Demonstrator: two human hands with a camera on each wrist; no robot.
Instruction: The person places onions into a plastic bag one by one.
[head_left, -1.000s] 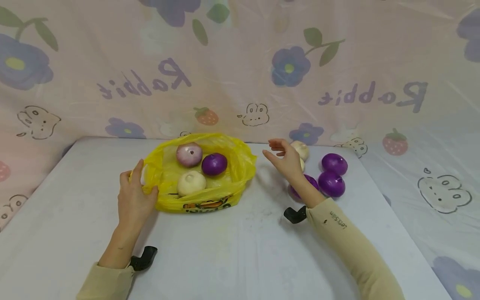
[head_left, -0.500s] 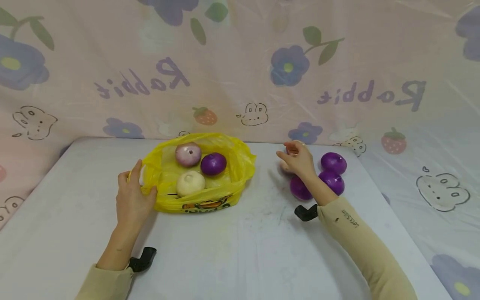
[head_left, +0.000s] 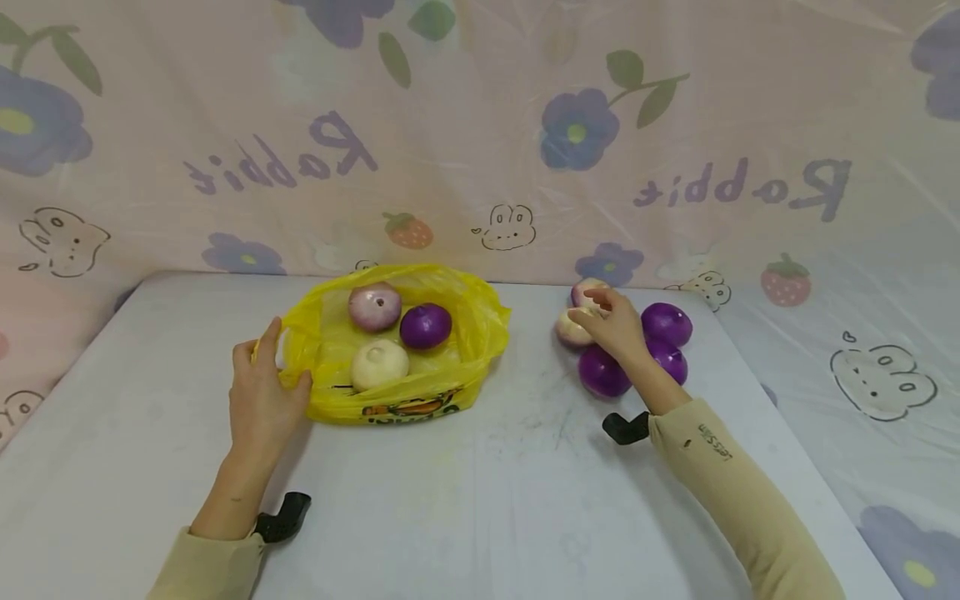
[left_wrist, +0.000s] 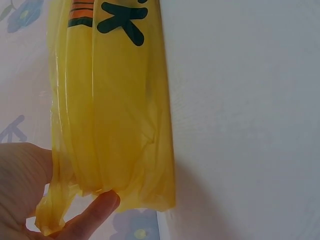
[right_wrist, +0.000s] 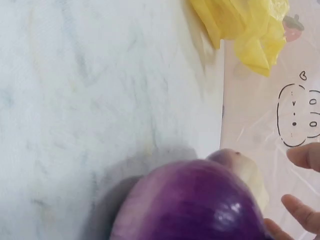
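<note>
My left hand (head_left: 262,396) grips the left end of a yellow plastic bag (head_left: 330,408), its fingers on the rim; in the left wrist view, bunched yellow film lies between thumb and fingers. The bag's mouth gapes upward. Inside sit a pinkish onion (head_left: 375,307), a dark purple onion (head_left: 426,326) and a pale onion (head_left: 380,365). At the right, my right hand (head_left: 622,329) hovers over a group of onions with its fingers spread and nothing held. Nearest its thumb is a pale onion (head_left: 572,327); a pink-and-white onion (head_left: 587,292) lies behind, partly hidden by the fingers.
Three purple onions lie close by: a front one (head_left: 603,372), a back one (head_left: 667,325) and one (head_left: 670,360) partly behind the right wrist. A printed curtain (head_left: 465,125) hangs behind the white table (head_left: 450,500). Bare tabletop lies between bag and onions.
My right hand has moved from beside the bag rightward, over the onion group, uncovering the two pale ones. The left hand keeps its hold on the bag.
</note>
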